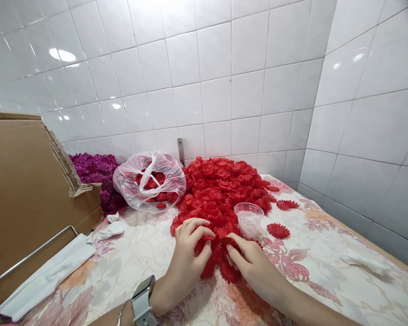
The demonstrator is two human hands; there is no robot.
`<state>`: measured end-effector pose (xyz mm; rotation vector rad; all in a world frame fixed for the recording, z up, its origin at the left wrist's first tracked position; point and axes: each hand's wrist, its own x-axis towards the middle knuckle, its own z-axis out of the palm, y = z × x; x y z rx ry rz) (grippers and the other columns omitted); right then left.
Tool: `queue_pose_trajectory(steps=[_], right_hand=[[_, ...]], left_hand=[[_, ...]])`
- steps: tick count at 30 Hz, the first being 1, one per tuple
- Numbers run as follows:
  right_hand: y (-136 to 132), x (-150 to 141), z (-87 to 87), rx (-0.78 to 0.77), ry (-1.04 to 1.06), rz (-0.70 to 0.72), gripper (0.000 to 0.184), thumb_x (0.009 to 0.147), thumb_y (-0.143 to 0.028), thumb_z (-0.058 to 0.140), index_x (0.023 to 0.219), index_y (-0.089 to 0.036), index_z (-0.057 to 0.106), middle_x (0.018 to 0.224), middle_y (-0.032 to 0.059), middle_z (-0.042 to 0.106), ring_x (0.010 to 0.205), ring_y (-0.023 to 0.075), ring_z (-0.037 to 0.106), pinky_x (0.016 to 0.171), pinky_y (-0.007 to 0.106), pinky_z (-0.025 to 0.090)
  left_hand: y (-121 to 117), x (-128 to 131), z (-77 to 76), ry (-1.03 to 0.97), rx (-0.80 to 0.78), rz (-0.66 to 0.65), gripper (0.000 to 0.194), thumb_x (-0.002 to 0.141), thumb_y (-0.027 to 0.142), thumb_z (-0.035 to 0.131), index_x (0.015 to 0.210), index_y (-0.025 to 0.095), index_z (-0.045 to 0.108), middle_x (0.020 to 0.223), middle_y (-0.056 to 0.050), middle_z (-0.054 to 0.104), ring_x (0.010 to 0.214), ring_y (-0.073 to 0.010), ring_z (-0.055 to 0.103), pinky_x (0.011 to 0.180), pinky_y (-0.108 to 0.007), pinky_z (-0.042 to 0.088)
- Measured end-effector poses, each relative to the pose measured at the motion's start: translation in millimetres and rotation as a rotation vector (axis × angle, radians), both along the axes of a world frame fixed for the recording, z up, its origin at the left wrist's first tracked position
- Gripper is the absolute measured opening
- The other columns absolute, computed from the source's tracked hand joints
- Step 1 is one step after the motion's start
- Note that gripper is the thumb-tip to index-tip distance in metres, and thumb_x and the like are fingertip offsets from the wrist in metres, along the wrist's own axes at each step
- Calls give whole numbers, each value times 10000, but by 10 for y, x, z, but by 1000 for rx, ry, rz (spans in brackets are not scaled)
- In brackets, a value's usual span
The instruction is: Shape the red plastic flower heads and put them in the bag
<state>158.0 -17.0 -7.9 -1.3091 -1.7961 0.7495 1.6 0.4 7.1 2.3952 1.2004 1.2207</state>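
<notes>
A large heap of red fabric-like flowers with jagged petals spreads across the table and runs down to my hands. My left hand is at the heap's near left edge, its fingers curved and apart, thumb close to the red petals. On the right, my right hand has thumb and forefinger closed on a red flower at the near edge; its other fingers are partly hidden. Just beyond the right hand stands a clear plastic cup with something whitish inside.
A tied clear plastic bag holds more red flowers. Purple flowers lie behind a cardboard box at left. Two loose red flowers lie right of the cup. Crumpled white tissue rests on the floral tablecloth. Tiled walls enclose the back and right.
</notes>
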Motion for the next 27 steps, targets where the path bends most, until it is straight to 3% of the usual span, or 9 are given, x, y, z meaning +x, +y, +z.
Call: queue_pose_trajectory(steps=[6,13,18,27], right_hand=[[14,-2,-53,-15,-25,8,199,861,-258,324,778,-207,497,722,19,590,694,199,525,660,320,364],[29,8,-74,-3,-22,-11,232,872,-296,333,680,-222,440,617,-13,524,603,175,478,585,291,353],[23,19,-81,6,-14,-32,228,855,-290,378,674,-224,500,591,-14,552,576,173,493,551,268,357],[32,12,-77,50,-43,-12,219,830,-238,398,692,-215,567,665,16,636,679,205,571,652,297,405]], left_hand=[[12,-8,-1,-17,6,3,198,758,67,487,795,224,602,1017,-42,608,1010,-232,500,885,-412,343],[-8,6,10,-33,-17,4,200,753,56,488,790,218,599,1010,-41,610,1002,-229,506,878,-409,343],[-15,9,-4,-23,-14,-33,186,764,73,496,803,222,600,1015,-47,611,997,-227,510,870,-399,357],[-28,13,-18,0,-45,-56,184,769,71,493,814,222,588,1015,-41,612,1000,-220,510,880,-399,339]])
